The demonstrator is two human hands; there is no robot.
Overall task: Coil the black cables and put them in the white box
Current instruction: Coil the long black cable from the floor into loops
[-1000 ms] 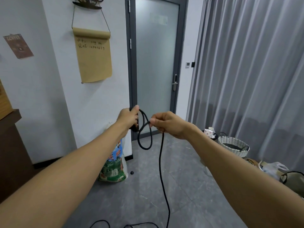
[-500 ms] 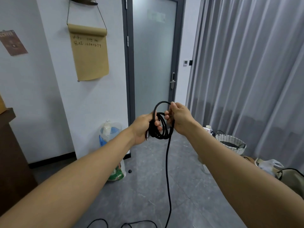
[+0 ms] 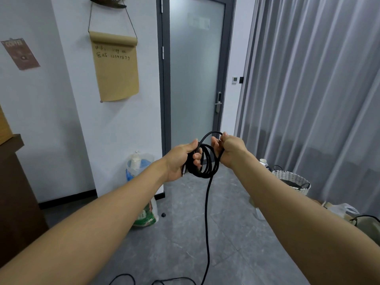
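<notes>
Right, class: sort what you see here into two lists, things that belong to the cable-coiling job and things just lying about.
Part of the job:
- black cable, partly coiled
- left hand, gripping the coil
- right hand, holding the top loop

Just lying about:
- white woven basket
- green printed bag
- brown paper scroll
- grey curtain
</notes>
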